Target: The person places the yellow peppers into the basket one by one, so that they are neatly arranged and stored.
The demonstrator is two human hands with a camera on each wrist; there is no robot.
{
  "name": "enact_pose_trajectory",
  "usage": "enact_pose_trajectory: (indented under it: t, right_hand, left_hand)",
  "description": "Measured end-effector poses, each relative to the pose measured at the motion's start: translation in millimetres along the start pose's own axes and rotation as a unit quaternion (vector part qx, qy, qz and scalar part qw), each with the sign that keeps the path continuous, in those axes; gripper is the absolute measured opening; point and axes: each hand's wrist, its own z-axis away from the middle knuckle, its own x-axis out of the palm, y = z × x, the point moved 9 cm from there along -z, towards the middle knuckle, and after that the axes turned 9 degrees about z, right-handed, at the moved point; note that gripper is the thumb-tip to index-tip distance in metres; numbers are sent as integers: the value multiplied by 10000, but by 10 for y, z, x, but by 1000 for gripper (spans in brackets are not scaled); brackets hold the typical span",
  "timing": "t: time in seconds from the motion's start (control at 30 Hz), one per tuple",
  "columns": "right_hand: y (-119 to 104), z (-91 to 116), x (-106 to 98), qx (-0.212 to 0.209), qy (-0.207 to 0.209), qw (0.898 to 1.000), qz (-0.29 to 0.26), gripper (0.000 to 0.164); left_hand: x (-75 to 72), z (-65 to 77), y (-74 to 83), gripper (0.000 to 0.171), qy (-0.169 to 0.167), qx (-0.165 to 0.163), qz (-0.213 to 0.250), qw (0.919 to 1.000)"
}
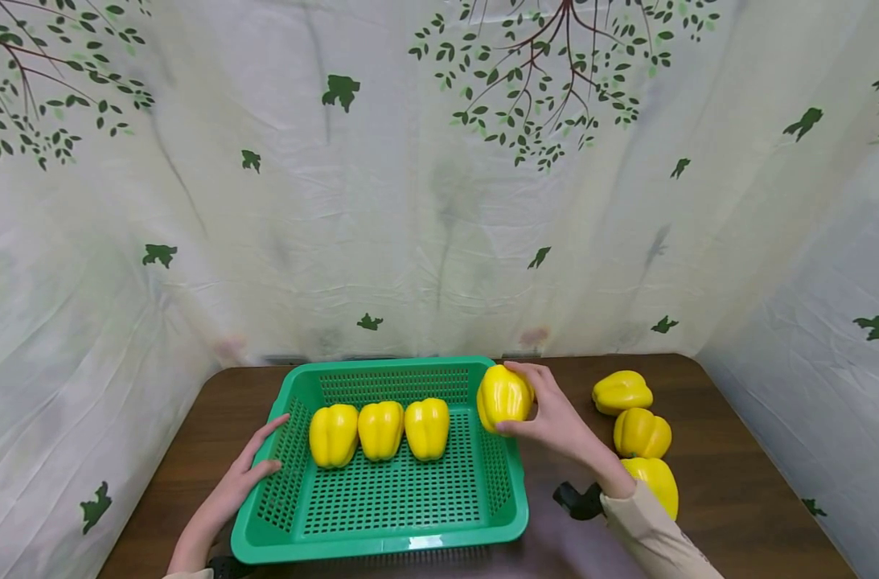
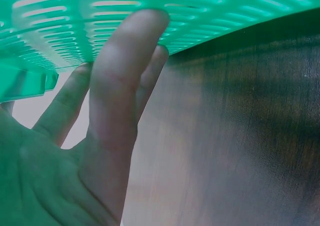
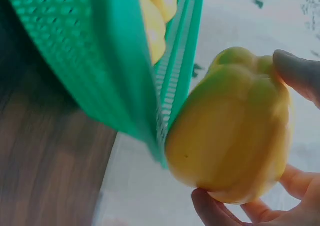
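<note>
My right hand (image 1: 548, 410) holds a yellow bell pepper (image 1: 503, 398) between thumb and fingers at the right rim of the green basket (image 1: 381, 547). In the right wrist view this bell pepper (image 3: 230, 131) overlaps the basket's wall (image 3: 125, 60), with fingertips at its ends. My left hand (image 1: 244, 474) grips the basket's left side, thumb and a finger over the rim. Seen from the left wrist, fingers (image 2: 117, 75) of that hand lie against the slotted outer wall. Three yellow bell peppers (image 1: 381, 430) stand in a row inside the basket.
Three more yellow bell peppers (image 1: 642, 433) lie on the brown table (image 1: 729, 482) at the right, the nearest partly behind the right sleeve (image 1: 649, 523). A pale curtain (image 1: 410, 225) printed with leaves hangs behind the table and along both sides.
</note>
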Motion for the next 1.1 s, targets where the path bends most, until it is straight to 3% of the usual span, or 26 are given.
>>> enact_pose_trajectory:
  t: [0.43, 0.87, 1.1]
  right_hand:
    - [-341, -40, 346, -385, -469, 9981, -135, 80]
    - [-708, -52, 860, -482, -949, 9938, -310, 80]
    - [-886, -79, 1040, -550, -1118, 9915, -377, 78]
  left_hand:
    - [2, -3, -16, 60, -6, -144, 118, 9998]
    - [2, -7, -17, 61, -29, -251, 272, 9993]
    - [5, -8, -15, 61, -28, -309, 293, 9991]
